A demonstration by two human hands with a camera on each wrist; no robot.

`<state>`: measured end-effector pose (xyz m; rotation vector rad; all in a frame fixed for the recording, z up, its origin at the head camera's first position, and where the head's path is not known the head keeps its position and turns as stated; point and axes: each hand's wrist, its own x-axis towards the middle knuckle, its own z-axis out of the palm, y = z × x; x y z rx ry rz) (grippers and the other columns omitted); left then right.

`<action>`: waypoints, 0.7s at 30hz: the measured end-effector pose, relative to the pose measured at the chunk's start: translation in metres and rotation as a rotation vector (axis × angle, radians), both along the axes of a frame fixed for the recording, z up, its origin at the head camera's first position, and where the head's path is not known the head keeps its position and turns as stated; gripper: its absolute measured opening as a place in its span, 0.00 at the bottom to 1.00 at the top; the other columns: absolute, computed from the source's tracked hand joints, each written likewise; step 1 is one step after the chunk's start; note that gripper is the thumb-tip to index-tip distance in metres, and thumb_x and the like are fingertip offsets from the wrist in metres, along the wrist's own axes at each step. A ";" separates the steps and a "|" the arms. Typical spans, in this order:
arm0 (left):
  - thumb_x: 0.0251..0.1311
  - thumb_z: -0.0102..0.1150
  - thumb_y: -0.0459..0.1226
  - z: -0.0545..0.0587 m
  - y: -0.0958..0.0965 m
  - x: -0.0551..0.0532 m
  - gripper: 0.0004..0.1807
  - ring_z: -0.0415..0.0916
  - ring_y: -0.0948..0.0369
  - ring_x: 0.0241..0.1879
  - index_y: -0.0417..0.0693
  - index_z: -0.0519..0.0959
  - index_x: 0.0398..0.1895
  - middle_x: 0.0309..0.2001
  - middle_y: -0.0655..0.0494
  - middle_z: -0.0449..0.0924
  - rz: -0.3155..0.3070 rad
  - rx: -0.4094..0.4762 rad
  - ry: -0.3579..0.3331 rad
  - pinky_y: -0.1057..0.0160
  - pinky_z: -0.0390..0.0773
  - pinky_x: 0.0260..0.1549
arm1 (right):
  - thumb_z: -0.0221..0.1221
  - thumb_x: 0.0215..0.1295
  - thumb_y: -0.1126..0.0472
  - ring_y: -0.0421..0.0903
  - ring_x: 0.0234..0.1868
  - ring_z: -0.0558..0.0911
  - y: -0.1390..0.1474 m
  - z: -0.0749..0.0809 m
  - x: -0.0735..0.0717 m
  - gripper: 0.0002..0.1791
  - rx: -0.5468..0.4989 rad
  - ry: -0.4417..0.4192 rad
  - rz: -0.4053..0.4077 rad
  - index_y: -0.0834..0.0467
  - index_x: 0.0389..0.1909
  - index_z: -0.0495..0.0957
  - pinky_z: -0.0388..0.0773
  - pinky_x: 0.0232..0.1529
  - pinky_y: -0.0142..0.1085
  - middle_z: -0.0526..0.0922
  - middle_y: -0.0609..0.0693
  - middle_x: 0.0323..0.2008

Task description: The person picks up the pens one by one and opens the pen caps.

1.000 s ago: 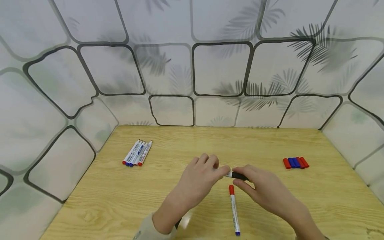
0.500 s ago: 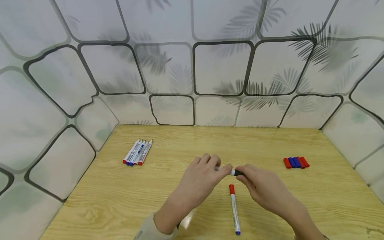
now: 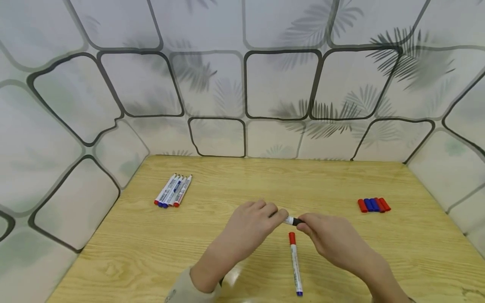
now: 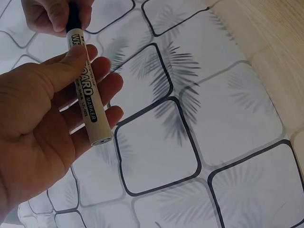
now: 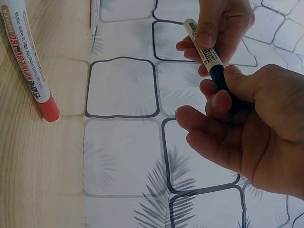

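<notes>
Hands are gripping one marker [image 3: 292, 220] just above the capped marker [image 3: 294, 263] on the worktop [image 3: 235, 185], left hand [image 3: 248, 227] curling round the barrel, right hand [image 3: 333, 240] pinching its black cap [image 5: 219, 78]; uncapping is likely underway, needing a straight pull apart.

hands [image 3: 291, 229] gripping black-capped marker [image 3: 293, 220], red-capped marker [image 3: 294, 263] below, uncapped markers [image 3: 173, 191] L, caps [image 3: 373, 205] R

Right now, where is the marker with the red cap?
In the head view, the white marker with the red cap lies on the wooden table, just nearer the person than both hands, below the right hand.
</notes>
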<state>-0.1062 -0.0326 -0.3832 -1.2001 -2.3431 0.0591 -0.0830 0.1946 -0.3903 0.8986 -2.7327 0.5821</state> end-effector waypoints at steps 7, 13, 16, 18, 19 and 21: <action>0.64 0.63 0.36 0.000 0.000 0.002 0.11 0.76 0.64 0.31 0.54 0.79 0.49 0.38 0.62 0.81 0.004 0.012 -0.038 0.70 0.77 0.31 | 0.58 0.71 0.60 0.28 0.21 0.63 0.002 -0.004 -0.005 0.03 -0.036 0.108 0.085 0.53 0.36 0.78 0.65 0.22 0.24 0.75 0.35 0.27; 0.66 0.61 0.34 0.004 0.001 0.005 0.11 0.76 0.63 0.31 0.52 0.78 0.49 0.40 0.60 0.81 0.029 -0.025 -0.121 0.70 0.78 0.34 | 0.43 0.78 0.49 0.27 0.21 0.58 0.000 -0.008 -0.007 0.19 -0.059 0.273 0.152 0.54 0.35 0.76 0.61 0.21 0.20 0.69 0.36 0.25; 0.67 0.60 0.34 0.007 -0.002 0.005 0.11 0.75 0.63 0.30 0.51 0.77 0.51 0.40 0.60 0.82 0.037 -0.048 -0.149 0.70 0.77 0.30 | 0.35 0.79 0.46 0.27 0.22 0.58 -0.002 -0.007 -0.007 0.25 -0.050 0.331 0.167 0.56 0.35 0.75 0.60 0.21 0.19 0.68 0.37 0.24; 0.67 0.59 0.33 0.010 -0.003 0.005 0.11 0.74 0.64 0.30 0.51 0.77 0.51 0.40 0.60 0.82 0.040 -0.058 -0.169 0.72 0.75 0.28 | 0.33 0.80 0.46 0.28 0.22 0.59 -0.004 -0.005 -0.008 0.26 -0.036 0.368 0.172 0.56 0.36 0.75 0.60 0.21 0.18 0.68 0.38 0.25; 0.67 0.59 0.33 0.011 -0.004 0.005 0.11 0.74 0.64 0.29 0.50 0.77 0.51 0.40 0.59 0.82 0.036 -0.060 -0.182 0.72 0.74 0.26 | 0.33 0.80 0.46 0.28 0.23 0.60 -0.005 -0.005 -0.008 0.26 -0.032 0.379 0.181 0.57 0.37 0.75 0.61 0.22 0.18 0.69 0.39 0.25; 0.67 0.59 0.33 0.014 -0.008 0.004 0.12 0.75 0.64 0.29 0.49 0.78 0.52 0.41 0.58 0.82 0.029 -0.052 -0.216 0.73 0.74 0.25 | 0.33 0.80 0.48 0.30 0.24 0.63 -0.003 -0.003 -0.010 0.25 -0.018 0.404 0.197 0.58 0.39 0.75 0.64 0.23 0.18 0.71 0.40 0.27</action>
